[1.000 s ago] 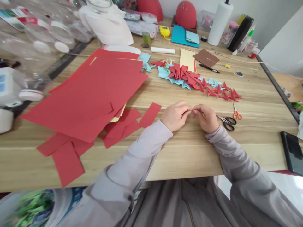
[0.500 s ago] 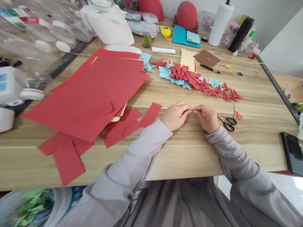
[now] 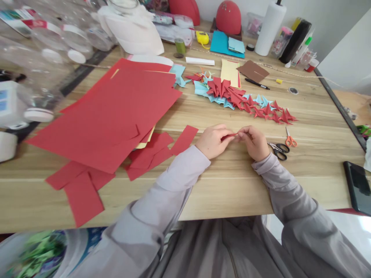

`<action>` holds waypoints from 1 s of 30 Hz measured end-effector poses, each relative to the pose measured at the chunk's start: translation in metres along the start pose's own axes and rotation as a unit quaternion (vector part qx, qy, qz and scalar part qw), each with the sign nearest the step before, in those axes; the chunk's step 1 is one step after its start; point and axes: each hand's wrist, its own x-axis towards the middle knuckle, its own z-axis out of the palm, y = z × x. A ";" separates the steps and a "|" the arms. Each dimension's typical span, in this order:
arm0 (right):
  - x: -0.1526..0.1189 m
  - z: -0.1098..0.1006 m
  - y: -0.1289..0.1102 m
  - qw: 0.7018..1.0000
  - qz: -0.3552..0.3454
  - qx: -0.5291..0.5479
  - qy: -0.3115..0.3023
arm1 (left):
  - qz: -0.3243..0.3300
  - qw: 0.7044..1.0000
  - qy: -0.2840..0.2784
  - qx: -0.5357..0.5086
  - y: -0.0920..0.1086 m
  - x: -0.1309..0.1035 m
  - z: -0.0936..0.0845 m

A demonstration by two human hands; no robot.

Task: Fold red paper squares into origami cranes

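A thin, folded piece of red paper (image 3: 232,134) runs between my two hands above the table; much of it is hidden by the fingers. My left hand (image 3: 215,142) is closed on its left part. At its right end, my right hand (image 3: 254,143) pinches it between thumb and fingers. Left of my left hand lie several cut red paper rectangles (image 3: 184,140). Beyond my hands stretches a row of folded red paper pieces (image 3: 228,92), with light blue folded pieces (image 3: 201,88) among them.
Large red paper sheets (image 3: 116,112) cover the left of the table. Black-handled scissors (image 3: 279,150) and small orange scissors (image 3: 291,141) lie right of my right hand. A phone (image 3: 358,185) sits at the right edge. Clear bottles (image 3: 43,92) stand far left.
More of the red paper shows between my hands now. My right hand has shifted slightly, its fingertips a little farther from the left ones.
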 end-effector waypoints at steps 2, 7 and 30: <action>0.000 -0.001 0.001 0.999 0.018 0.033 -0.001 | 0.000 1.000 0.010 -0.005 -0.002 0.000 0.001; 0.000 -0.002 0.002 0.998 0.020 0.056 -0.006 | -0.012 1.000 0.019 -0.016 -0.002 0.000 0.001; 0.004 -0.003 -0.004 0.972 0.104 0.212 0.011 | -0.030 0.999 0.013 -0.025 0.002 0.001 -0.001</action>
